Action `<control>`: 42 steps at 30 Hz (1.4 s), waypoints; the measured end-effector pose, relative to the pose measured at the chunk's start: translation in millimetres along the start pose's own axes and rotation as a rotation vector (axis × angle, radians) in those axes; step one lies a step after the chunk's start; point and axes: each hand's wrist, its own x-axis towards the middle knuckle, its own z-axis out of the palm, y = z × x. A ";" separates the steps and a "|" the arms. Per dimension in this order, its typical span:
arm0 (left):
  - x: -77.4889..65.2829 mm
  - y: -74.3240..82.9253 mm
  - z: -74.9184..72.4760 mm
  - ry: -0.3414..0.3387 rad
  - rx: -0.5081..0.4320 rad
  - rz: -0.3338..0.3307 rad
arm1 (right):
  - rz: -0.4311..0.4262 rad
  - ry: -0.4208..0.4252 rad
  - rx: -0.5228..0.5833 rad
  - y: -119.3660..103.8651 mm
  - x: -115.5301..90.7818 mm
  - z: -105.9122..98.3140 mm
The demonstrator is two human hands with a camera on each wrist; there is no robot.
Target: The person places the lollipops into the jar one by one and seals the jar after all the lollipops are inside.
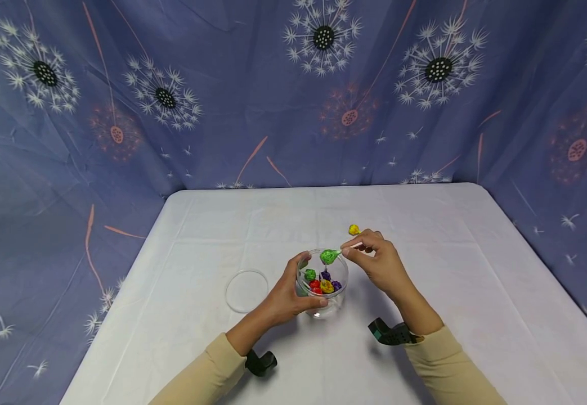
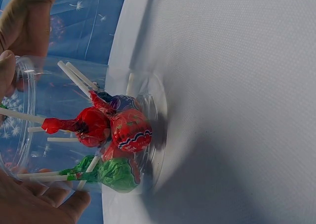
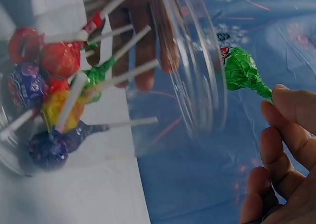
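My left hand point(image 1: 287, 293) grips a clear round jar point(image 1: 319, 313) from its left side, thumb across the front near the rim. Inside the jar sit several wrapped lollipops: red ones point(image 2: 132, 131), a yellow one point(image 3: 63, 110), purple ones point(image 3: 48, 150) and a green one point(image 2: 118, 174), many with white sticks pointing up. Thumb and forefinger of my right hand point(image 1: 381, 263) pinch another green lollipop point(image 1: 329, 257) close to its wrapper. Its head overlaps the open mouth of the jar in the head view, and in the right wrist view it shows just beyond the rim.
A clear round lid point(image 1: 225, 291) lies on the white-covered table point(image 1: 212, 236) left of the jar. Behind my right hand lies a yellow lollipop point(image 1: 354, 229), its stick partly hidden. A blue dandelion-print curtain point(image 1: 252, 101) hangs behind the table and at both sides.
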 end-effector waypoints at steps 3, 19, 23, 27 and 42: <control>0.1 -0.7 0.0 -0.001 -0.002 0.002 | -0.027 -0.012 -0.038 3.3 -0.6 6.2; 0.7 -0.8 -0.7 -0.013 -0.017 0.019 | -0.132 0.007 -0.250 -0.2 -1.5 23.2; 0.4 -0.1 -1.1 -0.010 -0.016 0.013 | -0.138 0.028 -0.294 -0.2 -2.0 22.5; 0.4 -0.8 -1.2 -0.009 -0.016 0.006 | -0.165 0.035 -0.321 2.8 -1.7 23.6; -0.1 -0.8 -1.2 -0.004 0.010 0.021 | -0.190 0.025 -0.425 9.1 -5.3 28.8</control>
